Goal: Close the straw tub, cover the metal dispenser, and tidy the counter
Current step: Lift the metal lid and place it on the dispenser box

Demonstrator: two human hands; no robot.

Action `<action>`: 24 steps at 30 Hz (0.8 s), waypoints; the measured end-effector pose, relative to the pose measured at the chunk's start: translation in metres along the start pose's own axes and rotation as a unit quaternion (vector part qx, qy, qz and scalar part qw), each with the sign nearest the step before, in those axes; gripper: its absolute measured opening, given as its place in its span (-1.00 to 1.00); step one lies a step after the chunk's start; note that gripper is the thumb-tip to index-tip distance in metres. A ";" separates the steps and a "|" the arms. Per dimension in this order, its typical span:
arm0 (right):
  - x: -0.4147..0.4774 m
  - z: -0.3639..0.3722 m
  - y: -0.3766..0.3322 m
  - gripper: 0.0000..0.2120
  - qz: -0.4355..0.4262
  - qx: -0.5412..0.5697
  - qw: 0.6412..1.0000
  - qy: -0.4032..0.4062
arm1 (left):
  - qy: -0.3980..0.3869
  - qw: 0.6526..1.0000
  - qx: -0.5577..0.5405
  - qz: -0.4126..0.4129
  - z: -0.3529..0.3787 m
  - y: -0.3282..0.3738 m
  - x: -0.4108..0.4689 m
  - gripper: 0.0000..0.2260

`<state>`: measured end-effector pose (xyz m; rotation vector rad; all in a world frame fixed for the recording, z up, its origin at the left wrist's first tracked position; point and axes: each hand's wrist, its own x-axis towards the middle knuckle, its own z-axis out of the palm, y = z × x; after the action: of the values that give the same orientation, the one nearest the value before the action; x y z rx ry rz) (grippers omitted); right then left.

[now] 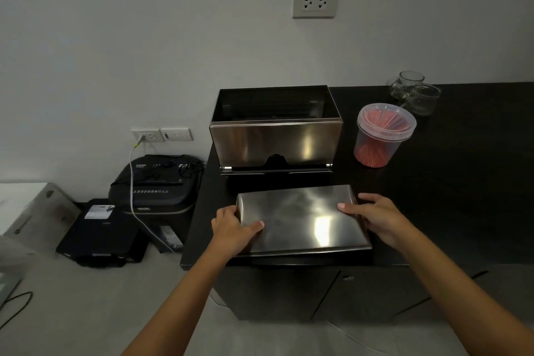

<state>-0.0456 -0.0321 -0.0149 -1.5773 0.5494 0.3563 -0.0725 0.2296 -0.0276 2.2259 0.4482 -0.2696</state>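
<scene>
A steel dispenser box (pixel 274 139) stands open-topped at the back left of the black counter (pixel 462 182). Its flat steel lid (pixel 300 220) lies on the counter in front of it, near the front edge. My left hand (pixel 234 228) grips the lid's left edge, thumb on top. My right hand (pixel 375 217) holds the lid's right edge, thumb on top as well. To the right of the dispenser stands a clear plastic tub (pixel 381 136) full of red straws, with a clear lid on it.
Two empty glass jars (pixel 416 93) stand at the back right by the wall. Left of the counter, on the floor, are a black shredder (pixel 159 182) with a white cable, black cases (pixel 101 234) and a box. Cabinet doors sit below the counter.
</scene>
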 end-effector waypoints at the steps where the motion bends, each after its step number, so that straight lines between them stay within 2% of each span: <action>1: -0.001 0.000 0.000 -0.43 0.009 0.012 1.000 -0.021 | 0.000 1.000 -0.001 -0.002 0.000 0.000 0.000 -0.33; 3: -0.003 0.000 0.000 -0.50 0.016 0.023 0.998 -0.047 | -0.005 1.000 -0.006 -0.004 -0.002 -0.001 0.001 -0.32; 6: -0.004 0.002 0.002 -0.39 0.015 0.060 0.997 -0.048 | -0.008 1.000 -0.020 -0.011 -0.002 -0.003 0.000 -0.32; 14: -0.018 0.008 0.001 -0.49 -0.010 0.126 0.991 -0.047 | -0.004 0.999 -0.040 -0.006 -0.010 -0.004 -0.004 -0.37; 19: -0.028 0.006 -0.012 -0.50 -0.059 0.133 0.989 -0.032 | -0.066 0.976 -0.203 -0.037 -0.024 0.000 -0.009 -0.39; 24: -0.033 -0.001 -0.022 -0.42 -0.075 0.104 0.991 -0.048 | -0.090 0.966 -0.243 -0.027 -0.039 0.003 -0.010 -0.47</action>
<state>-0.0613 -0.0283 0.0214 -1.3827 0.3781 0.2503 -0.0792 0.2560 0.0024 1.6963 0.4240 -0.3475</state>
